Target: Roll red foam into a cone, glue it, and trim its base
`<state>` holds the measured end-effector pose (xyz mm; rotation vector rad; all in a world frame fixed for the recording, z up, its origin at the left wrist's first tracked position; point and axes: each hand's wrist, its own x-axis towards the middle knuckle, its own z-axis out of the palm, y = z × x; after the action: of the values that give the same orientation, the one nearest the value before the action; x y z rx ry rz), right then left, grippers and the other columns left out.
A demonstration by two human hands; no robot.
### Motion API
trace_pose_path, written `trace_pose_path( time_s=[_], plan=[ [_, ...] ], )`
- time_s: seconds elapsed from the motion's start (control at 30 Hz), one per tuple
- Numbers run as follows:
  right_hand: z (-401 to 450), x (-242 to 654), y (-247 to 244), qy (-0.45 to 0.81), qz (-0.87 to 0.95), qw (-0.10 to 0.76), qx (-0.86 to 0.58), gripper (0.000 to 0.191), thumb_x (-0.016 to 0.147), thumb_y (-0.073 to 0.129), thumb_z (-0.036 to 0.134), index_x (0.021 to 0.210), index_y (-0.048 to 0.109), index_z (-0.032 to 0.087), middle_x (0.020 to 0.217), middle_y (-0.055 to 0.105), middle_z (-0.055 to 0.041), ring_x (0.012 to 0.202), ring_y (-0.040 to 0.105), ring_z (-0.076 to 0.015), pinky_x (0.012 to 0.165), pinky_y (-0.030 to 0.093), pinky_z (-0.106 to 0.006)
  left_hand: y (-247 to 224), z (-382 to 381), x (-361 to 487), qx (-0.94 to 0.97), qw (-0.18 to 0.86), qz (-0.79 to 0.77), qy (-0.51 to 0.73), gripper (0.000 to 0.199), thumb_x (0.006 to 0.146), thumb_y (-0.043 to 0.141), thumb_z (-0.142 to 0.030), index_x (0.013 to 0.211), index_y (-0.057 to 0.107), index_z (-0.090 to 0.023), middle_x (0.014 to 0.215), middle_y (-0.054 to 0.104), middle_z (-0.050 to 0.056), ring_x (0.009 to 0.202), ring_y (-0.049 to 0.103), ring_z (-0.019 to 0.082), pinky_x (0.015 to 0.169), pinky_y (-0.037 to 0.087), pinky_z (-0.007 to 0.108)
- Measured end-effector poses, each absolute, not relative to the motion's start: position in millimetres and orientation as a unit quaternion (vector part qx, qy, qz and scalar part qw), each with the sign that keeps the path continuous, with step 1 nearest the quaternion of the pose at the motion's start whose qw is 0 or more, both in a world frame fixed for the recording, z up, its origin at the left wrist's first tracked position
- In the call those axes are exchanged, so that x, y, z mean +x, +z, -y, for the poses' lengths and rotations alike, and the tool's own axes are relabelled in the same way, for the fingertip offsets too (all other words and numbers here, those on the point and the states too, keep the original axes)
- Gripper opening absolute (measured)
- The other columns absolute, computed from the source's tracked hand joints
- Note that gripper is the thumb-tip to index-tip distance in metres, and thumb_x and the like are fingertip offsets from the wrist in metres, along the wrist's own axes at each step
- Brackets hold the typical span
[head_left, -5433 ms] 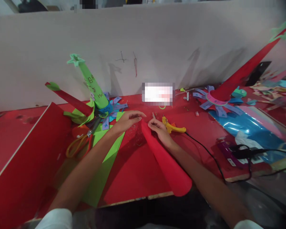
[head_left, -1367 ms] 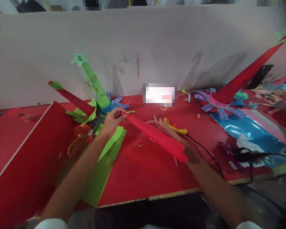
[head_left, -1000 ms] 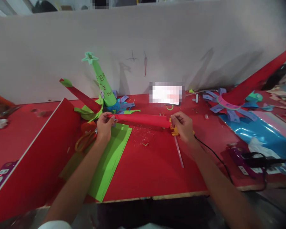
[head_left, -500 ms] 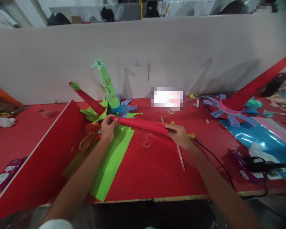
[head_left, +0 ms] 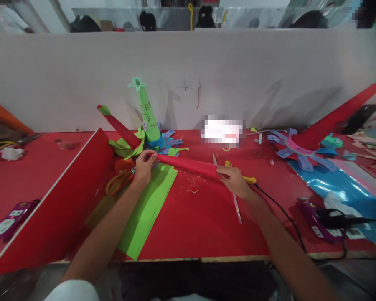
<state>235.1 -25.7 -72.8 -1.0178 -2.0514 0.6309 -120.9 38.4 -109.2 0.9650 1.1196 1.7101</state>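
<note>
A long red paper roll (head_left: 188, 164) is held level above the red table, narrow at its left end and wider at its right. My left hand (head_left: 145, 166) pinches the narrow end. At the wide end, my right hand (head_left: 235, 179) grips the edge, fingers closed on it. Green sheets (head_left: 150, 209) lie below and beside my left hand. Under my right forearm and hand are a yellow-handled tool (head_left: 249, 180) with a black cord and a clear stick (head_left: 237, 209). Orange-handled scissors (head_left: 115, 183) rest left of my left wrist.
Behind stand a green cone (head_left: 148, 117) with a star top and a red cone (head_left: 122, 129) with green petals. A red divider (head_left: 59, 200) leans at left. Right are a large red cone (head_left: 332, 117), blue film (head_left: 319, 179) and a purple box (head_left: 316, 221).
The camera view has shifted slightly. Both hands keep hold of the red roll in nearly the same pose, with only slight finger movement at the left end.
</note>
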Motion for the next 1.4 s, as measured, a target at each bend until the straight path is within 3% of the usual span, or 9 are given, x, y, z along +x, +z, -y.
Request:
trace_pose_path(
  time_s=[0.17, 0.33, 0.43, 0.6, 0.77, 0.83, 1.0, 1.17, 1.4],
  plan=[
    [27.1, 233.2, -70.4, 0.231, 0.820, 0.375, -0.365, 0.044, 0.103, 0.048, 0.037, 0.062, 0.042, 0.022, 0.064, 0.051, -0.0002, 0.062, 0.052, -0.0159, 0.063, 0.040, -0.028, -108.9, -40.0, -122.4, 0.371, 0.435, -0.443, 0.691, 0.036, 0.060, 0.093, -0.034, 0.082, 0.069, -0.018, 0.079, 0.064, -0.001, 0.069, 0.059, 0.010, 0.065, 0.052, 0.021],
    [30.8, 229.3, -74.4, 0.257, 0.808, 0.381, -0.369, 0.023, 0.093, 0.053, 0.020, 0.073, 0.064, 0.021, 0.078, 0.068, -0.0032, 0.075, 0.066, -0.0198, 0.074, 0.049, -0.031, -108.8, -39.7, -122.4, 0.372, 0.427, -0.444, 0.694, 0.034, 0.062, 0.093, -0.034, 0.081, 0.069, -0.018, 0.079, 0.063, -0.001, 0.070, 0.057, 0.010, 0.065, 0.051, 0.021],
    [31.9, 228.5, -77.3, 0.273, 0.792, 0.391, -0.381, 0.022, 0.088, 0.054, 0.016, 0.074, 0.070, 0.022, 0.076, 0.069, -0.0032, 0.075, 0.068, -0.0213, 0.077, 0.053, -0.035, -108.7, -39.1, -122.1, 0.383, 0.426, -0.442, 0.690, 0.032, 0.064, 0.091, -0.033, 0.083, 0.070, -0.018, 0.081, 0.064, 0.000, 0.070, 0.058, 0.010, 0.066, 0.051, 0.021],
    [30.5, 230.4, -77.6, 0.287, 0.802, 0.367, -0.375, 0.029, 0.097, 0.055, 0.029, 0.071, 0.067, 0.022, 0.078, 0.070, -0.0044, 0.079, 0.067, -0.0230, 0.079, 0.054, -0.037, -108.6, -39.8, -122.6, 0.379, 0.426, -0.442, 0.692, 0.033, 0.063, 0.092, -0.032, 0.083, 0.070, -0.018, 0.080, 0.064, 0.000, 0.070, 0.057, 0.010, 0.063, 0.048, 0.020],
    [28.2, 233.2, -75.7, 0.273, 0.809, 0.361, -0.374, 0.046, 0.102, 0.052, 0.042, 0.061, 0.054, 0.021, 0.068, 0.060, -0.0032, 0.069, 0.057, -0.0186, 0.070, 0.049, -0.032, -109.1, -41.0, -123.2, 0.378, 0.430, -0.437, 0.693, 0.035, 0.062, 0.093, -0.033, 0.082, 0.069, -0.019, 0.080, 0.064, -0.001, 0.070, 0.058, 0.010, 0.065, 0.050, 0.021],
    [27.7, 234.2, -75.3, 0.277, 0.810, 0.357, -0.374, 0.045, 0.101, 0.052, 0.041, 0.061, 0.053, 0.021, 0.067, 0.060, -0.0023, 0.068, 0.057, -0.0177, 0.069, 0.048, -0.031, -109.7, -41.4, -123.5, 0.376, 0.433, -0.436, 0.693, 0.035, 0.061, 0.093, -0.032, 0.082, 0.069, -0.019, 0.080, 0.064, -0.001, 0.070, 0.058, 0.010, 0.065, 0.051, 0.021],
    [27.1, 234.8, -76.6, 0.295, 0.786, 0.400, -0.368, 0.020, 0.089, 0.056, 0.021, 0.079, 0.073, 0.023, 0.082, 0.074, -0.0025, 0.083, 0.071, -0.0212, 0.079, 0.054, -0.033, -111.7, -42.1, -124.2, 0.381, 0.442, -0.441, 0.682, 0.036, 0.060, 0.093, -0.031, 0.084, 0.071, -0.018, 0.081, 0.066, 0.000, 0.068, 0.060, 0.009, 0.064, 0.049, 0.021],
    [25.8, 233.3, -76.8, 0.293, 0.779, 0.430, -0.351, 0.022, 0.089, 0.056, 0.020, 0.081, 0.077, 0.025, 0.092, 0.078, -0.0034, 0.092, 0.073, -0.0234, 0.089, 0.056, -0.039, -113.0, -42.3, -124.5, 0.389, 0.442, -0.436, 0.681, 0.035, 0.060, 0.093, -0.031, 0.085, 0.071, -0.018, 0.081, 0.066, -0.001, 0.069, 0.060, 0.009, 0.065, 0.050, 0.021],
    [27.8, 232.4, -69.8, 0.269, 0.806, 0.401, -0.342, 0.034, 0.100, 0.052, 0.033, 0.071, 0.067, 0.022, 0.089, 0.075, -0.0048, 0.093, 0.069, -0.0232, 0.092, 0.054, -0.040, -112.9, -41.8, -124.7, 0.393, 0.440, -0.439, 0.678, 0.034, 0.062, 0.092, -0.031, 0.085, 0.071, -0.019, 0.080, 0.066, -0.001, 0.068, 0.060, 0.009, 0.064, 0.049, 0.021]
  ],
)
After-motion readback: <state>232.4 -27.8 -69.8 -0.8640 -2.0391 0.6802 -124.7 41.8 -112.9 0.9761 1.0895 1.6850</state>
